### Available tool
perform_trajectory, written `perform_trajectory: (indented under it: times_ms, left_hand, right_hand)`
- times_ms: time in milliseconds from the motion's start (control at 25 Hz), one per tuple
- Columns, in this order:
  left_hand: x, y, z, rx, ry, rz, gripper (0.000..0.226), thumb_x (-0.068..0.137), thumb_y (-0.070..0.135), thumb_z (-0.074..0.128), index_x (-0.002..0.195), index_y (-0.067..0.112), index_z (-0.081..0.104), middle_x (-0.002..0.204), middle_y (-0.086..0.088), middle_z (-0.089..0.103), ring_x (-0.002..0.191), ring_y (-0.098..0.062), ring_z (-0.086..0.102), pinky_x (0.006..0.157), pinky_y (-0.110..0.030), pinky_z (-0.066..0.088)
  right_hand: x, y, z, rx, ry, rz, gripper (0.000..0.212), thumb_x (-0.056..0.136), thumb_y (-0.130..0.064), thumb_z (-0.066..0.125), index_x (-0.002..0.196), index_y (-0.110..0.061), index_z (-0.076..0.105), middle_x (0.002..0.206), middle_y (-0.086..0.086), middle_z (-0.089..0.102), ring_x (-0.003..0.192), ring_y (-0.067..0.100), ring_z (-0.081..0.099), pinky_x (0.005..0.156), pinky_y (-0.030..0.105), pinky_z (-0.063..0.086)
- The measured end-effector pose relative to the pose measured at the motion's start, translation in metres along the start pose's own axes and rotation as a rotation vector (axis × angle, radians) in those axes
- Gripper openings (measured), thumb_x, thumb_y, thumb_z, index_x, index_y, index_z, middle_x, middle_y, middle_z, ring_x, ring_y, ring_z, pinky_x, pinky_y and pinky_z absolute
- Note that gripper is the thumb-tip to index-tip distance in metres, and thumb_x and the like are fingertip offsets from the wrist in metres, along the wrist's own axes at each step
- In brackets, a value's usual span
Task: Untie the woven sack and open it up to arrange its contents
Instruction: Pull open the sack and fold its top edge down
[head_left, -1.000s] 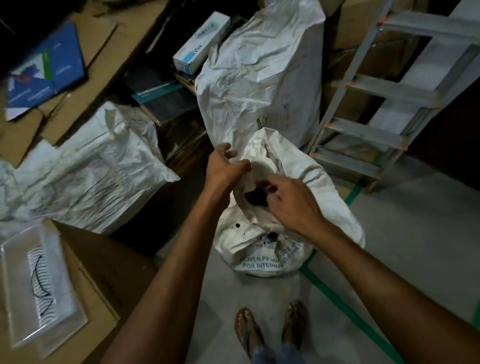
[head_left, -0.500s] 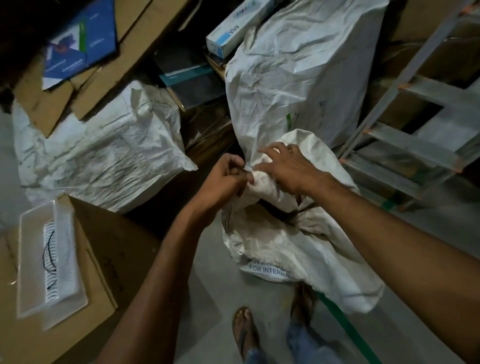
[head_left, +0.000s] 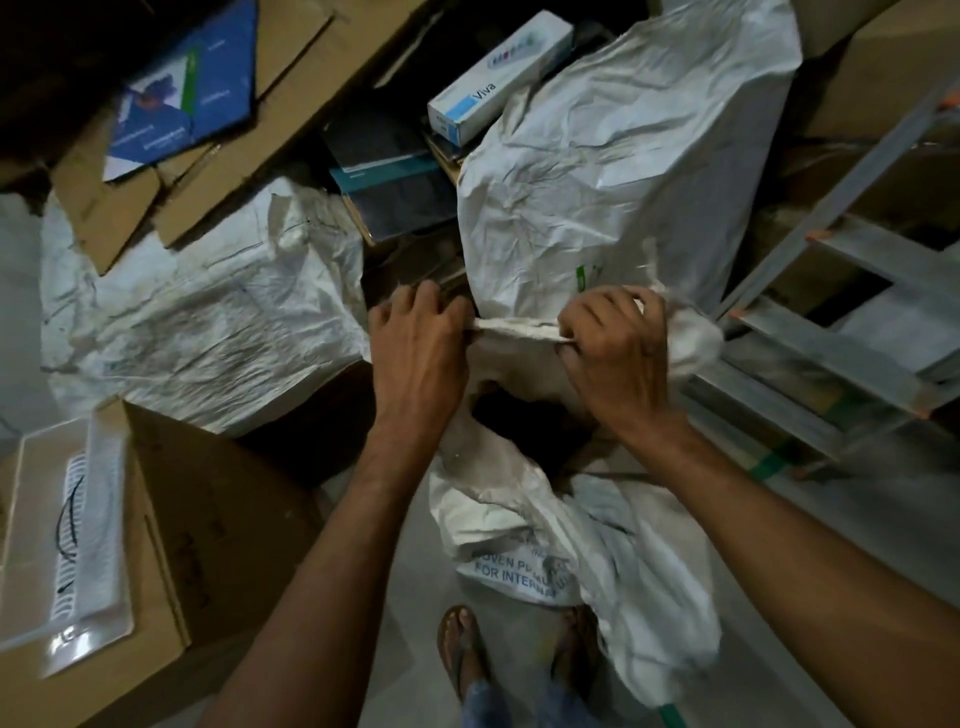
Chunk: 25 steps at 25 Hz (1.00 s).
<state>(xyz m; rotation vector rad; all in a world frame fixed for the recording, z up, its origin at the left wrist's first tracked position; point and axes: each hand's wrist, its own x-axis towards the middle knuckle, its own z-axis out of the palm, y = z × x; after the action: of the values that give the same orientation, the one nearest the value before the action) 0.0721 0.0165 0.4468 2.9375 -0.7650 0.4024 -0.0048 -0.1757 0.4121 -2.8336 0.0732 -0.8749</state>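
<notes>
Two hands: left hand (head_left: 415, 358), right hand (head_left: 618, 358). Three white woven sacks: the held sack (head_left: 623, 561) in their grip, a tall sack (head_left: 623, 156) just beyond them, a flat sack (head_left: 208, 322) to their left. One ladder (head_left: 821, 358) at their right. Two sandalled feet (head_left: 462, 654) beneath them.

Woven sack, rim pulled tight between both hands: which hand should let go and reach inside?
Probably the left hand: it only pinches one end of the rim, right beside the dark opening. The right hand grips a bunched wad of the woven sack, so it likely holds the mouth up.
</notes>
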Motion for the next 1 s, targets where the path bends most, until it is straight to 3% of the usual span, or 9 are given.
perform_trajectory:
  times_ms: [80, 200, 280, 400, 520, 640, 800, 920, 1000]
  left_hand:
    - [0.014, 0.001, -0.007, 0.002, 0.139, -0.008, 0.017, 0.092, 0.023, 0.062, 0.108, 0.021, 0.062, 0.111, -0.006, 0.056, 0.100, -0.029, 0.051, 0.081, -0.042, 0.038]
    - [0.030, 0.002, -0.016, -0.035, 0.199, 0.024, 0.021, 0.090, 0.013, 0.060, 0.110, 0.020, 0.057, 0.115, -0.006, 0.057, 0.099, -0.028, 0.052, 0.080, -0.042, 0.040]
    - [0.033, 0.007, -0.015, -0.084, 0.212, 0.066, 0.027, 0.091, 0.009, 0.051, 0.116, 0.018, 0.057, 0.117, -0.007, 0.060, 0.100, -0.030, 0.054, 0.079, -0.043, 0.041]
    - [0.029, 0.013, 0.000, -0.111, 0.120, 0.338, 0.041, 0.091, 0.016, 0.055, 0.132, 0.020, 0.055, 0.126, -0.005, 0.060, 0.107, -0.027, 0.057, 0.078, -0.039, 0.043]
    - [0.032, 0.009, 0.012, -0.115, 0.046, 0.434, 0.036, 0.088, 0.016, 0.067, 0.123, 0.023, 0.059, 0.102, -0.002, 0.064, 0.080, -0.024, 0.064, 0.054, -0.031, 0.034]
    - [0.042, 0.003, 0.013, -0.213, -0.040, 0.444, 0.036, 0.091, 0.016, 0.055, 0.126, 0.024, 0.059, 0.105, -0.001, 0.068, 0.076, -0.024, 0.067, 0.053, -0.029, 0.035]
    - [0.054, -0.017, 0.025, -0.248, -0.194, 0.541, 0.030, 0.097, 0.030, 0.048, 0.127, 0.028, 0.051, 0.108, 0.001, 0.067, 0.080, -0.026, 0.068, 0.060, -0.041, 0.054]
    - [0.056, -0.029, 0.033, -0.234, -0.209, 0.521, 0.054, 0.096, 0.067, 0.032, 0.121, 0.025, 0.053, 0.098, 0.001, 0.071, 0.073, -0.025, 0.068, 0.052, -0.032, 0.045]
    - [0.054, -0.029, 0.038, -0.150, -0.153, 0.505, 0.066, 0.091, 0.075, 0.028, 0.125, 0.023, 0.053, 0.098, 0.000, 0.070, 0.078, -0.024, 0.066, 0.055, -0.032, 0.040]
  right_hand:
    - [0.011, 0.001, -0.009, 0.058, 0.022, -0.022, 0.017, 0.073, -0.004, 0.066, 0.087, -0.013, 0.060, 0.105, 0.007, 0.073, 0.097, 0.028, 0.066, 0.093, 0.043, 0.044]
    - [0.016, -0.003, -0.021, -0.008, 0.058, -0.020, 0.016, 0.083, 0.001, 0.065, 0.088, -0.015, 0.061, 0.078, 0.003, 0.067, 0.072, 0.028, 0.064, 0.081, 0.040, 0.046]
    - [0.015, -0.011, -0.027, -0.022, 0.074, 0.007, 0.015, 0.089, -0.002, 0.055, 0.088, -0.015, 0.063, 0.076, 0.004, 0.065, 0.070, 0.028, 0.062, 0.072, 0.038, 0.043]
    - [0.016, -0.019, -0.032, -0.025, 0.087, 0.044, 0.014, 0.087, -0.003, 0.054, 0.090, -0.012, 0.065, 0.084, 0.008, 0.066, 0.076, 0.030, 0.062, 0.066, 0.040, 0.046]
    - [0.011, -0.020, -0.031, -0.086, -0.034, 0.211, 0.033, 0.080, -0.003, 0.058, 0.110, -0.013, 0.065, 0.116, 0.008, 0.067, 0.101, 0.031, 0.061, 0.080, 0.044, 0.050]
    - [-0.013, -0.021, -0.018, -0.111, -0.292, 0.376, 0.067, 0.069, 0.001, 0.063, 0.134, -0.014, 0.053, 0.140, 0.012, 0.055, 0.125, 0.032, 0.053, 0.101, 0.048, 0.045]
    - [-0.017, -0.011, -0.013, -0.030, -0.413, 0.441, 0.062, 0.069, -0.004, 0.066, 0.127, -0.018, 0.052, 0.107, 0.009, 0.066, 0.099, 0.032, 0.062, 0.086, 0.042, 0.041]
    - [-0.009, -0.005, -0.020, -0.234, -0.392, 0.356, 0.045, 0.066, -0.013, 0.071, 0.109, -0.019, 0.060, 0.097, 0.003, 0.062, 0.093, 0.030, 0.057, 0.081, 0.043, 0.036]
    - [-0.009, -0.009, -0.019, -0.279, -0.357, 0.343, 0.037, 0.067, -0.010, 0.073, 0.102, -0.016, 0.063, 0.092, 0.005, 0.062, 0.088, 0.031, 0.057, 0.077, 0.043, 0.038]
